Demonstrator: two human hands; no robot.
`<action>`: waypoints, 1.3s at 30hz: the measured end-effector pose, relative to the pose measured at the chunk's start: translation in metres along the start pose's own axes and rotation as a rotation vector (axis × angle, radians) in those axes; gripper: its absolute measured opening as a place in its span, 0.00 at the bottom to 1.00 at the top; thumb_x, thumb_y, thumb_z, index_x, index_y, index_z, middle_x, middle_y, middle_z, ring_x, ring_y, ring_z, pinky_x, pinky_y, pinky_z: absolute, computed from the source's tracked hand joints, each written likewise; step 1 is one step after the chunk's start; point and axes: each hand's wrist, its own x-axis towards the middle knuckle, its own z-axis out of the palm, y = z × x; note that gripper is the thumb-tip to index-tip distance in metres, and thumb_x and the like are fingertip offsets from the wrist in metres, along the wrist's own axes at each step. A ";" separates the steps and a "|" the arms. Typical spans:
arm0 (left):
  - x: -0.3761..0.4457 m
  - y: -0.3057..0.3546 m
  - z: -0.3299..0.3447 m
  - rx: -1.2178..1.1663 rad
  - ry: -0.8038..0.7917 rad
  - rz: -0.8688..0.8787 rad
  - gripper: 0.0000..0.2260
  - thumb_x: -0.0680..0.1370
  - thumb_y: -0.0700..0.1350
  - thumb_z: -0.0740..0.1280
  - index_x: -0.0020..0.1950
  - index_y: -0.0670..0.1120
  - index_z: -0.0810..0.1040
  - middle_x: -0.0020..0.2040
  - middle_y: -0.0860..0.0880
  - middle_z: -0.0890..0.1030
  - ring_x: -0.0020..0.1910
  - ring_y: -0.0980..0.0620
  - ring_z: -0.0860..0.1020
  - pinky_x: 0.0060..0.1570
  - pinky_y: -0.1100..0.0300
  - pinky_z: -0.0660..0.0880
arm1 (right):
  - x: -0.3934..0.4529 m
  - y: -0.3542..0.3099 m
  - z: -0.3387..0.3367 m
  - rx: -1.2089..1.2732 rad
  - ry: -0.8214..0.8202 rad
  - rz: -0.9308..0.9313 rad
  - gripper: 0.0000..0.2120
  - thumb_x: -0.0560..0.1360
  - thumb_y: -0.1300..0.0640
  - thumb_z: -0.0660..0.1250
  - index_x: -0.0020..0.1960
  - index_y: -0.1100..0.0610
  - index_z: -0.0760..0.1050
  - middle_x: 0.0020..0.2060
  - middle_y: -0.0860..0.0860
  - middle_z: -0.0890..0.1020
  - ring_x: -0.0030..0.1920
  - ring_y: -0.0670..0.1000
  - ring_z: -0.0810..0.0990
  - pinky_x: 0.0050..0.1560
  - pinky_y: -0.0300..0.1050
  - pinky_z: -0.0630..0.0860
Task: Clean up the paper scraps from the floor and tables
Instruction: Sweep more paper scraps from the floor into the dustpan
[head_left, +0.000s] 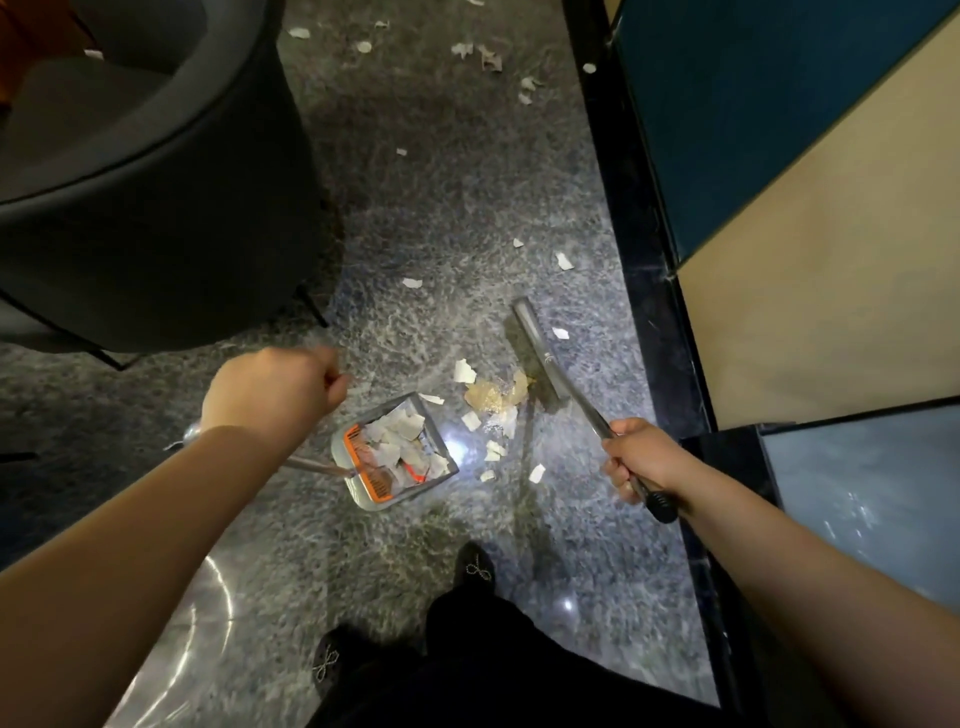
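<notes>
Mid-sweep on a marble floor: the right hand (641, 460) grips the broom (540, 358) behind a scrap pile (491, 397); the left hand (275, 392), fisted on the handle, steadies the part-filled dustpan (397, 452); next, seemingly, push scraps into its mouth

At centre frame a dustpan (395, 452) sits on the grey marbled floor (441, 208), filled with torn paper scraps (400, 441). The left hand (275, 395) is fisted above it, its grip hidden. At right, the right hand (644, 460) grips a broom (540, 358) whose head touches loose scraps (491, 395). A dark armchair (156, 182) fills the upper left
</notes>
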 end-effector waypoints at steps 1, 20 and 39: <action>0.001 0.001 0.000 -0.003 0.003 0.001 0.11 0.78 0.57 0.64 0.46 0.51 0.78 0.36 0.47 0.80 0.37 0.43 0.80 0.33 0.58 0.70 | 0.007 0.001 -0.002 -0.018 0.009 0.002 0.08 0.80 0.65 0.55 0.44 0.55 0.64 0.25 0.54 0.66 0.18 0.47 0.63 0.22 0.36 0.63; 0.007 0.009 0.010 -0.010 0.028 -0.006 0.11 0.78 0.57 0.64 0.45 0.51 0.79 0.33 0.48 0.78 0.33 0.44 0.78 0.33 0.56 0.75 | 0.021 0.041 0.074 -0.578 -0.210 0.065 0.17 0.78 0.63 0.53 0.66 0.56 0.58 0.29 0.55 0.78 0.24 0.51 0.75 0.29 0.44 0.74; -0.022 -0.016 0.020 -0.095 0.112 0.043 0.11 0.78 0.55 0.64 0.44 0.49 0.78 0.28 0.48 0.74 0.29 0.44 0.75 0.28 0.59 0.67 | -0.061 0.097 0.169 -0.271 -0.356 0.014 0.13 0.81 0.63 0.55 0.64 0.57 0.63 0.30 0.54 0.70 0.24 0.48 0.67 0.24 0.38 0.67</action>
